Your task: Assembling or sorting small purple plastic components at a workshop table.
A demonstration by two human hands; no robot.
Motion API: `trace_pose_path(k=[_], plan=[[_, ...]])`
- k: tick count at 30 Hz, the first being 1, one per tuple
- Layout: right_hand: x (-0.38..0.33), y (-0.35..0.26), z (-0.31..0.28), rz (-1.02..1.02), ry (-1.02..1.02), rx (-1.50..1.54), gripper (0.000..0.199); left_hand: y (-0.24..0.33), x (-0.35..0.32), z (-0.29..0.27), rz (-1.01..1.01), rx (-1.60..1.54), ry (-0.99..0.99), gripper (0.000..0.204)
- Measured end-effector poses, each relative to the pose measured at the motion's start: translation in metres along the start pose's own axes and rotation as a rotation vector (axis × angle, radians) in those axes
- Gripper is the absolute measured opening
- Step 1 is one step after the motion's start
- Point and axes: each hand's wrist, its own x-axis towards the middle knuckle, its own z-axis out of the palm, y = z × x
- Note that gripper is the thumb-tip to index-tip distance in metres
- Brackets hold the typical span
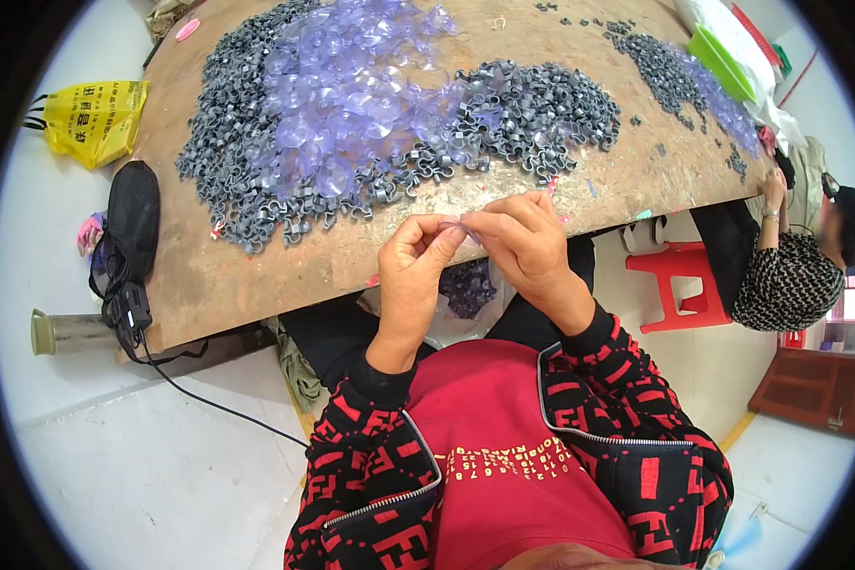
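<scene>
Just over the table's near edge, my left hand (411, 280) and my right hand (527, 249) meet, fingertips pinched together. Between them shows a sliver of a see-through violet suction cup (472, 235); the fingers cover most of it, and I cannot tell whether a clip is with it. Beyond my hands lies a heap of clear violet suction cups (342, 104). Small grey plastic clips (541, 109) are piled around that heap, to its left, front and right. Below my hands, an open plastic bag (489, 309) between my legs holds dark violet pieces (467, 285).
The wooden table (247, 275) carries a black shoe-shaped item (133, 223) at its left edge, near a yellow bag (95, 122). At right, another person (793, 275) sits beside more clips (660, 71), a green basin (722, 62) and a red stool (674, 275). A black cable (209, 404) hangs at left.
</scene>
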Motion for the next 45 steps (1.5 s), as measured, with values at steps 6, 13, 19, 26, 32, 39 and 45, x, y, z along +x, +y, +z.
trace_pose_path(k=[6,13,19,26,32,39,45], plan=[[-0.006,0.004,0.014,-0.050,0.183,0.018,0.025,-0.015,-0.004,0.001,-0.198,-0.460,-0.030,0.012],[-0.009,0.006,0.015,-0.082,0.192,-0.026,0.026,-0.019,-0.005,0.003,-0.217,-0.484,-0.004,0.014],[-0.007,0.008,0.001,0.205,0.151,0.331,0.023,-0.006,0.001,-0.003,-0.031,-0.259,0.003,0.018],[0.006,-0.014,-0.018,0.644,0.032,1.146,0.014,0.000,-0.001,-0.005,0.043,-0.124,-0.020,0.018],[-0.002,-0.005,-0.009,0.621,-0.016,1.075,0.013,0.000,-0.003,-0.003,0.053,-0.088,-0.044,0.014],[0.000,0.001,-0.001,0.134,0.067,0.455,0.021,0.000,-0.001,-0.005,0.134,0.066,-0.028,0.010],[-0.007,0.003,0.008,0.058,0.201,0.295,0.019,-0.003,-0.003,0.000,0.120,0.063,-0.047,0.012]])
